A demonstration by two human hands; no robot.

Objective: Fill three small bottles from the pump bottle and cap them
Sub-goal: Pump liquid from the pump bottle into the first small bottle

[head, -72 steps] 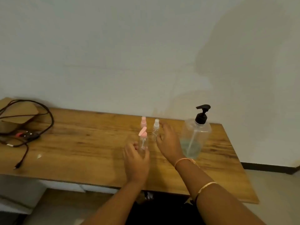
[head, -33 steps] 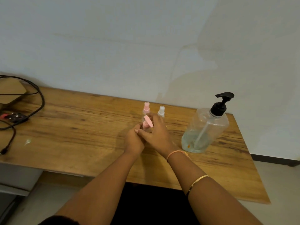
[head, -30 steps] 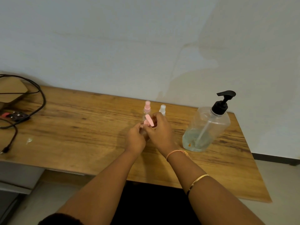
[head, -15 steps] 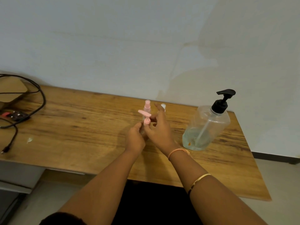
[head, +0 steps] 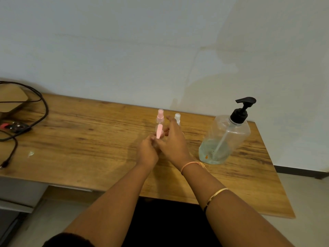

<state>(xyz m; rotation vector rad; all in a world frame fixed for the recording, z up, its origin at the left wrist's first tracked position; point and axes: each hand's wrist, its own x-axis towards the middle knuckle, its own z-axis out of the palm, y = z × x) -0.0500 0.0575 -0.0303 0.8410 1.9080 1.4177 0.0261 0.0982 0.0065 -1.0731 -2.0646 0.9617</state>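
A plain pale wall [head: 124, 41], faintly stained toward the right, rises behind a wooden worktop [head: 80, 139] with bold grain. At the worktop's far left, black cables [head: 42, 107] loop round a power strip [head: 16, 126] near a brown box [head: 10, 98]. Pale floor [head: 306, 202] shows at the right, meeting the wall at a dark skirting board [head: 300, 171].

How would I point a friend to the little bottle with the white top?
Find the big clear pump bottle at the right of the wooden table. Left of it, behind the right hand, two small bottles stand side by side. The white-capped bottle is nearer the pump; its neighbour and the held bottle have pink caps.
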